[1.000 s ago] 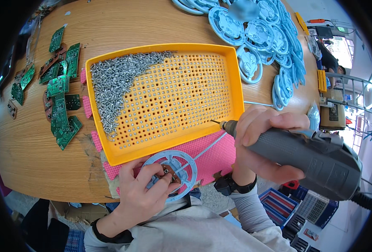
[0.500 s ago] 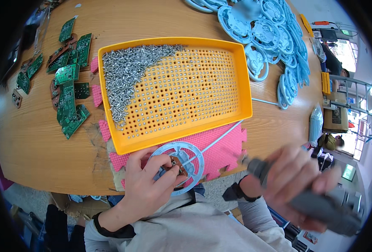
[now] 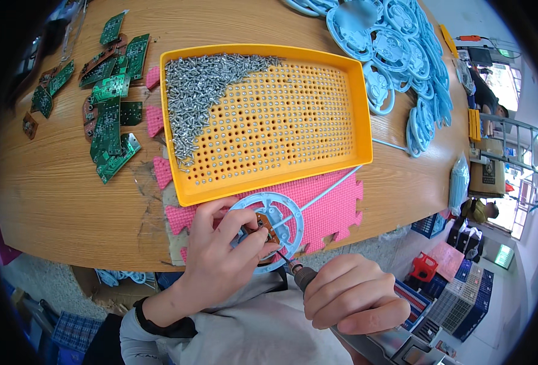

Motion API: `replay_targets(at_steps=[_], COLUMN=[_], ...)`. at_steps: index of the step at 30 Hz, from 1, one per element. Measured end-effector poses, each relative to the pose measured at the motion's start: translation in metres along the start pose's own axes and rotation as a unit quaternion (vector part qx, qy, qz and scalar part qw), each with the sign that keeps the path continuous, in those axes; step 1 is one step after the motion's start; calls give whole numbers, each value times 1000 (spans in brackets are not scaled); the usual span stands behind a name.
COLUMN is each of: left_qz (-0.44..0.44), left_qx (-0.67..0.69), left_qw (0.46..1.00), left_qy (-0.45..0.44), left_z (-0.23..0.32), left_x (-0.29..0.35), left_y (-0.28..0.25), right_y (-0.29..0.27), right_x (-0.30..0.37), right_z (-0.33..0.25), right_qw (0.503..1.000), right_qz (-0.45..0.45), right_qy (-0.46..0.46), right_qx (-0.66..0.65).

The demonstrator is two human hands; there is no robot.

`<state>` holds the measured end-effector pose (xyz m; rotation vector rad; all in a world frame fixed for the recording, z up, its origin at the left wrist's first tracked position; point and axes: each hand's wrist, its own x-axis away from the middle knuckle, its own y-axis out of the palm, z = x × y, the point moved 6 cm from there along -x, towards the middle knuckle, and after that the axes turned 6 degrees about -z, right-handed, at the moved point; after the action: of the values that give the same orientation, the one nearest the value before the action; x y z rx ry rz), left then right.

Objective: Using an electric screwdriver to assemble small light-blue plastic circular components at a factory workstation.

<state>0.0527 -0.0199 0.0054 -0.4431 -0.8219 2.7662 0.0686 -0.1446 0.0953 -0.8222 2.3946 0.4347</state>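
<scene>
A light-blue round plastic housing [image 3: 297, 219] with a thin rod lies on the pink foam mat [image 3: 333, 204] near the table's front edge. Bent over it, my left hand [image 3: 223, 249] is closed, its fingers pinching a small brown circuit board [image 3: 263, 222] inside the ring. My fingers hide part of that board. An electric screwdriver [image 3: 305, 277] is wrapped in my right hand [image 3: 354, 295]; its thin bit points left into the housing, beside my left fingertips. Whether the bit touches a screw, I cannot tell.
Beyond the housing stands a yellow tray [image 3: 269, 193], its perforated base holding silver screws [image 3: 190, 100], heaped at the left. Green circuit boards [image 3: 106, 131] lie on the table's left. More blue housings [image 3: 393, 52] are piled at the far right.
My right hand has brought the screwdriver left and inward, so its bit now reaches the housing. My left hand keeps its hold on the board. The whole view has shifted slightly.
</scene>
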Motion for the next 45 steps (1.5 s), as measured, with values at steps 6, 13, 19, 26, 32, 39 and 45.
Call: replay_targets(at_steps=[6,13,19,26,32,39,45], left_qz=[2,-7,-9,-15,-2,-8,-13], left_qx=[-1,-3,-1,2,-12,-21,-19], left_qw=[1000,1000,1000,1000,999,1000,1000], left_qy=[2,-9,-1,3,34,16,1], left_z=[0,0,1,-4,1,-1,0], left_x=[0,1,-2,0,0,0,-1], left_y=[0,0,1,2,0,-1,0], right_y=[0,7,-1,-7,-46,-95,-108], right_x=[1,5,2,-13,-34,-35,-27], right_z=[1,4,12,18,-22,9,23], right_qw=[1000,998,998,993,996,970,985], right_qz=[-7,-62,-58,-70,-32,78,74], right_qy=[4,14,13,30,-54,-89,-81], right_qx=[8,25,-17,-90,59,211,135])
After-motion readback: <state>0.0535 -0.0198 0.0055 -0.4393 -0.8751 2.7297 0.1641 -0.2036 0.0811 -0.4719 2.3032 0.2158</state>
